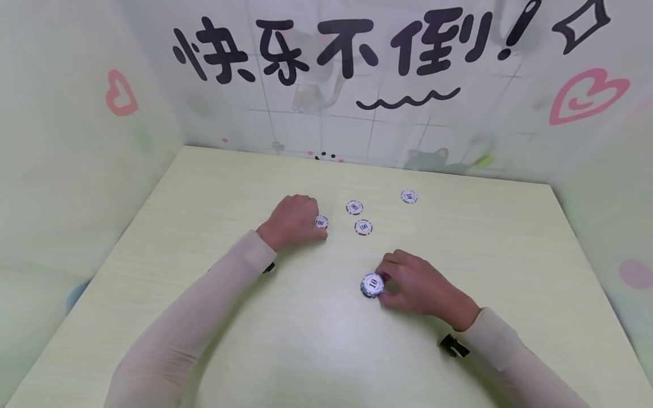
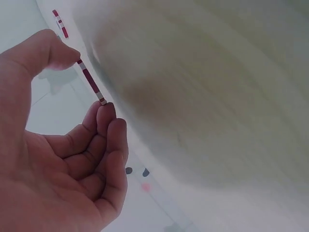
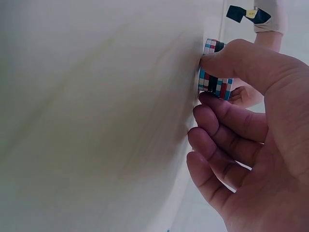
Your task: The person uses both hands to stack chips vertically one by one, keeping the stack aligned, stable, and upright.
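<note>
Chip marked 100 [image 1: 322,221] is pinched edge-on in the left hand [image 1: 292,222], just by two loose 100s [image 1: 364,227], while the right hand [image 1: 417,284] has thumb and fingers gripping a chunky chip stack [image 1: 373,284] down on the table [image 1: 306,345].

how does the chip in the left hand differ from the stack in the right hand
The chip in the left hand is a single piece, while the stack in the right hand holds several. The chip reads 100; the stack's top piece reads 10. The chip's edge is dark red and white, while the stack's edges mix blue, red, black and white. Both are held between thumb and fingers.
</note>
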`<state>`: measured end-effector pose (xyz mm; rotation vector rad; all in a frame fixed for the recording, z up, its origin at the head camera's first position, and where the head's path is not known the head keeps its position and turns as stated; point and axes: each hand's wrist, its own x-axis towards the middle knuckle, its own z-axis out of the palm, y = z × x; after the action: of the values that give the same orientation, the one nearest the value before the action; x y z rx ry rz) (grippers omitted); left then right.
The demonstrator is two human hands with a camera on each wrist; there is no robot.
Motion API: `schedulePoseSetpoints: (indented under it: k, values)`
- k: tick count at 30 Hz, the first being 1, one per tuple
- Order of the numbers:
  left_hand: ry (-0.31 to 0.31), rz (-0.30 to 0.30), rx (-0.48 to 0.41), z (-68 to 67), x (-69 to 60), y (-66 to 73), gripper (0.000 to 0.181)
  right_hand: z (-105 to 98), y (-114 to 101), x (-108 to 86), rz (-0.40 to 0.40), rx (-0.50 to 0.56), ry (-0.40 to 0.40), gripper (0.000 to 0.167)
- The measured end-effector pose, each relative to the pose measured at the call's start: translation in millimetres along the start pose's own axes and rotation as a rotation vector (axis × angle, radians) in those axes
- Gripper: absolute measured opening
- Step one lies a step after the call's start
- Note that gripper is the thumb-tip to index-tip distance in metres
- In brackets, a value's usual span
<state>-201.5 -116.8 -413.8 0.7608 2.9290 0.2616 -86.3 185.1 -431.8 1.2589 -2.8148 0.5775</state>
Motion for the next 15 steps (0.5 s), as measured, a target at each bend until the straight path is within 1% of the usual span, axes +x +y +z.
schedulePoseSetpoints:
  k: [6, 10, 15]
  values:
    - [0.017, 0.027, -0.055, 2.1, -3.4, -0.6, 0.034, 0.8, 0.1, 0.2, 0.009, -0.003, -0.007, 0.024]
    - [0.047, 0.075, -0.091, 2.6, -6.2, 0.8, 0.026, 0.6, -0.2, 0.3, 0.023, -0.003, -0.016, 0.024]
    - [0.071, 0.139, -0.109, 4.0, -9.4, 3.3, 0.032, 0.6, -0.6, 0.1, 0.03, -0.005, -0.017, 0.024]
